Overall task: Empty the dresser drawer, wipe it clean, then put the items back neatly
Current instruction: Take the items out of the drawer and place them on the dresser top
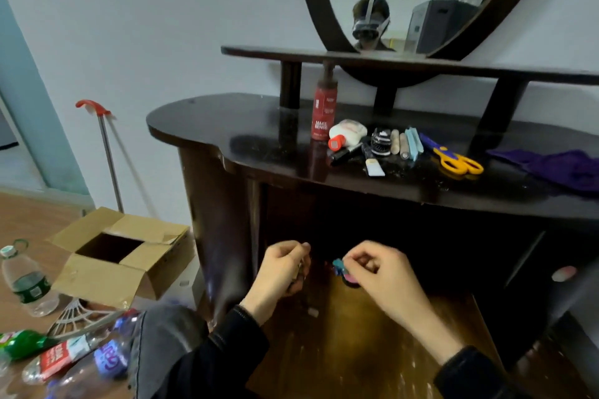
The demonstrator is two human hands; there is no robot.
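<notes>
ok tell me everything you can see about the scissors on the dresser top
The scissors lie flat on the dark glossy dresser top, at the right end of the row of small items. Handles look like yellow-orange plastic with two finger loops, pointing toward the lower right; the blades sit under a blue-purple cover, pointing up-left, closed. They lie just right of a pale blue item and left of a purple cloth. Neither hand touches them.

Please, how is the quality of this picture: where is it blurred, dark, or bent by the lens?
Head view: the wide lens bends the dresser top into curves; the open drawer recess is deep in shadow; both hands, left hand and right hand, are slightly motion-blurred; the glossy top shows dull reflections.
</notes>
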